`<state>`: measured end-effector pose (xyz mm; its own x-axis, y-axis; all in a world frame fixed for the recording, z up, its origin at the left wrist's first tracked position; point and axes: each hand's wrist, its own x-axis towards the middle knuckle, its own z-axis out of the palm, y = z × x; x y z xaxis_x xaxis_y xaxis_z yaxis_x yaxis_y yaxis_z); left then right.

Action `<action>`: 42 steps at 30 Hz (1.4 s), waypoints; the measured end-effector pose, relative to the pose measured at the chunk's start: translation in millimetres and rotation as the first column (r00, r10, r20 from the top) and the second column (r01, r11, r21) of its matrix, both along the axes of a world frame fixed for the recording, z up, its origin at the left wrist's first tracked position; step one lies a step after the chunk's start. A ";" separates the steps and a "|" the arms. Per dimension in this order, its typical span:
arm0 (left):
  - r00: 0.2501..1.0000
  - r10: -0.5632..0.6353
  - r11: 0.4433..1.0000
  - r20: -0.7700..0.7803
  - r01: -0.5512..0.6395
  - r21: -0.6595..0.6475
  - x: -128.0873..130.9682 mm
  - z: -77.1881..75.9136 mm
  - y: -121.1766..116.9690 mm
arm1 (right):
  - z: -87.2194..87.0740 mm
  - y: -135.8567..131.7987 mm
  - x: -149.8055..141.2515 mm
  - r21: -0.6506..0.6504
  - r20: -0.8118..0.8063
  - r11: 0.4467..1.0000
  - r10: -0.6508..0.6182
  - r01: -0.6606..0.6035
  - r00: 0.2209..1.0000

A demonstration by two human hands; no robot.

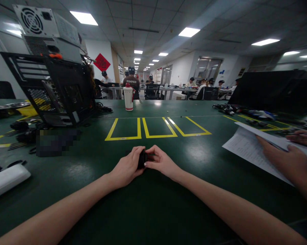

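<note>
A small black object (141,160) is held between my two hands, low over the green table (153,200); its kind cannot be made out. My left hand (128,166) wraps round it from the left and covers much of it. From the right, the thumb and fingertips of my right hand (160,161) pinch its edge. Just beyond my hands, yellow tape frames (123,139) are marked on the tabletop.
At left stand a black computer case (74,92) with a power supply (38,22) on top, and a white object (7,180). A white cup (128,98) stands ahead. At right, another person's hands (286,160) hold papers (247,149) near a dark monitor (268,90).
</note>
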<state>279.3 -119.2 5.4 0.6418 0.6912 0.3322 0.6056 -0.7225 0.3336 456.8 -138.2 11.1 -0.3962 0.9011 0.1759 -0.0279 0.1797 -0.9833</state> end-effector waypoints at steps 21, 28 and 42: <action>1.000 -0.006 1.000 0.020 0.007 -0.014 0.4 3.5 -2.5 | -4.6 0.9 -3.5 0.008 0.025 0.995 -0.098 0.098 0.995; 1.000 -0.003 1.000 0.021 0.003 -0.014 0.3 0.5 -1.0 | -2.6 1.2 0.8 -0.039 0.044 0.999 -0.028 0.030 0.999; 1.000 -0.010 1.000 0.024 0.010 -0.010 0.6 -1.9 0.3 | -3.0 2.8 -0.5 0.004 0.037 0.997 -0.072 0.072 0.997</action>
